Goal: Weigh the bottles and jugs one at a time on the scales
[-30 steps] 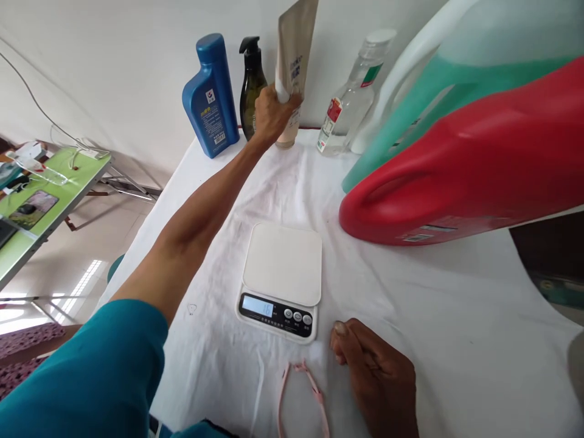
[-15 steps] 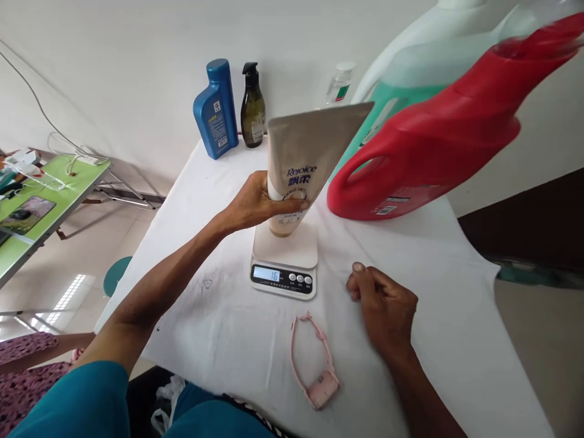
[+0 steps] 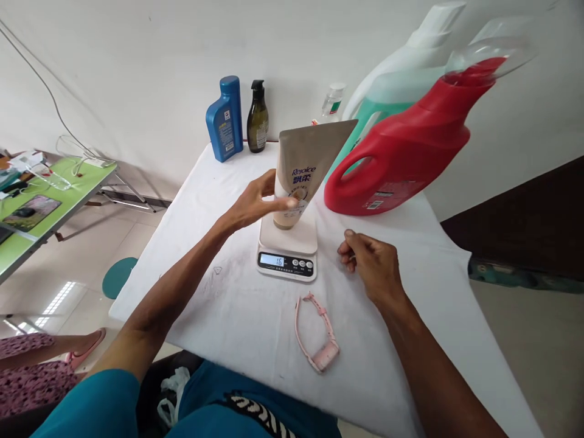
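A beige Rejoice tube (image 3: 298, 164) stands cap down on the plate of a small white kitchen scale (image 3: 288, 243), whose lit display reads 16. My left hand (image 3: 260, 198) is around the tube's lower left side, the thumb stretched across its front and slightly blurred. A gap shows between palm and tube, so the grip looks loosened; the other fingertips are hidden behind the tube. To the right of the scale, my right hand (image 3: 371, 261) rests loosely curled near the white cloth, nothing visible in it. A pink watch (image 3: 326, 354) with its strap lies in front of the scale.
A red jug (image 3: 396, 158) stands right of the tube, before a green-liquid bottle (image 3: 387, 91) and a white bottle (image 3: 429, 39). Farther back are a blue bottle (image 3: 224, 125), a dark pump bottle (image 3: 258, 121) and a clear bottle (image 3: 333, 100). Another person's foot (image 3: 86, 344) shows lower left.
My left thumb has drawn back a little to the left across the tube, loosening from it. The tube stays upright on the scale, still reading 16. The view has shifted slightly.
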Tool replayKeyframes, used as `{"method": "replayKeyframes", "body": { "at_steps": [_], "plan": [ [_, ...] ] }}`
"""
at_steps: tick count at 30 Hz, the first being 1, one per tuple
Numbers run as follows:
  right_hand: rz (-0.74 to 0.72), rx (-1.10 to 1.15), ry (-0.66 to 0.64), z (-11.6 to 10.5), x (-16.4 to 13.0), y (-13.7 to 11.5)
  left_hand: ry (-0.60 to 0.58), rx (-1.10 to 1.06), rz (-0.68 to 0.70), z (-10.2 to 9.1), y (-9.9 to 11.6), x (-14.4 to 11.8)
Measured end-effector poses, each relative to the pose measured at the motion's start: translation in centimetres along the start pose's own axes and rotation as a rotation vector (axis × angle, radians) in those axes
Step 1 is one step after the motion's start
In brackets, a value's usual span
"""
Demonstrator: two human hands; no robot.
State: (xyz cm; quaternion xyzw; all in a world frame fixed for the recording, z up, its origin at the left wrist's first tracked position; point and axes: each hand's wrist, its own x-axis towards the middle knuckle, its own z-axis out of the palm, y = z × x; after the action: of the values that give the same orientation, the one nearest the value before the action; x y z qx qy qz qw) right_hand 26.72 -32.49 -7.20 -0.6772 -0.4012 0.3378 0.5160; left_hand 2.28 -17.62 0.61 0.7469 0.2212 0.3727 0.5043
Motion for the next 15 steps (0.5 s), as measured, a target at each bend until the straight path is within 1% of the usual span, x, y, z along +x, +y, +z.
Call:
{"method": "replayKeyframes", "body": {
  "at_steps": [2, 4, 6, 7, 8, 9, 11, 15],
  "plan": [
    [-0.054, 0.053, 0.033, 1.2, 1.1, -0.2, 0.154, -0.03, -0.016, -0.3, -1.2, -1.2],
    [-0.091, 0.068, 0.067, 2.6, 1.9, -0.1, 0.348, -0.036, -0.101, -0.6, -3.0, -2.6],
    [-0.13, 0.023, 0.105, 3.6, 2.3, 0.2, 0.523, -0.037, -0.209, -0.7, -5.0, -4.0],
    [-0.152, -0.017, 0.119, 3.9, 2.3, 0.4, 0.586, -0.04, -0.251, -0.7, -6.0, -4.5],
    [-0.174, -0.058, 0.126, 4.1, 2.3, 0.6, 0.624, -0.042, -0.279, -0.8, -6.8, -4.8],
    [-0.192, -0.095, 0.125, 4.2, 2.3, 0.8, 0.64, -0.044, -0.293, -0.8, -7.5, -5.1],
    [-0.204, -0.144, 0.116, 4.1, 2.2, 0.9, 0.631, -0.039, -0.298, -1.0, -8.5, -5.1],
    [-0.169, -0.169, 0.1, 3.7, 2.5, 1.0, 0.569, 0.0, -0.281, -1.1, -9.0, -4.4]
  ]
}}
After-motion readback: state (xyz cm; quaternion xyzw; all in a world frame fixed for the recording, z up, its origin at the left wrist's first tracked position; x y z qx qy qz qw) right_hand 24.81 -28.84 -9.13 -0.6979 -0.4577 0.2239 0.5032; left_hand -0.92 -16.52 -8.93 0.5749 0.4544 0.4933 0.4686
